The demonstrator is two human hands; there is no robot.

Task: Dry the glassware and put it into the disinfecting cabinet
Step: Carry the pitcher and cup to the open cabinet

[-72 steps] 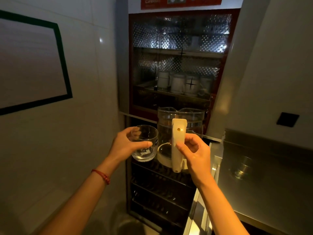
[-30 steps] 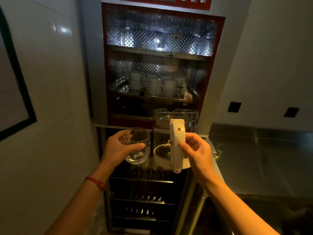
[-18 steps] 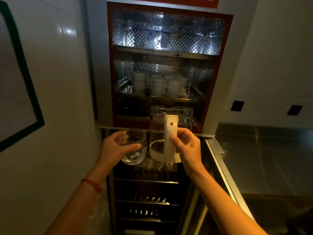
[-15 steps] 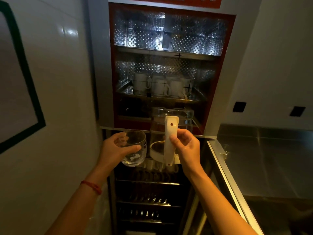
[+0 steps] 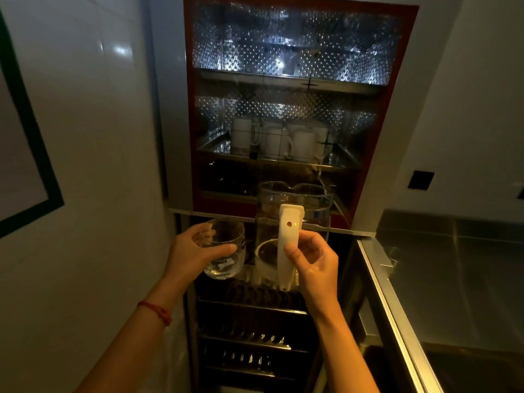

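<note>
My left grip (image 5: pixel 198 251) is wrapped round a small glass (image 5: pixel 224 248), and my right grip (image 5: pixel 312 259) clenches the white handle (image 5: pixel 287 245) of the glass jug (image 5: pixel 295 222). Both are in the air in front of the open disinfecting cabinet (image 5: pixel 289 109), approx. level with its lower edge. Drying looks finished (no cloth visible). Left to do: put both inside, e.g. near the white mugs (image 5: pixel 278 140) on the shelf above my grips.

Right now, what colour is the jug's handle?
White, on a clear glass jug handle; head view.
</note>
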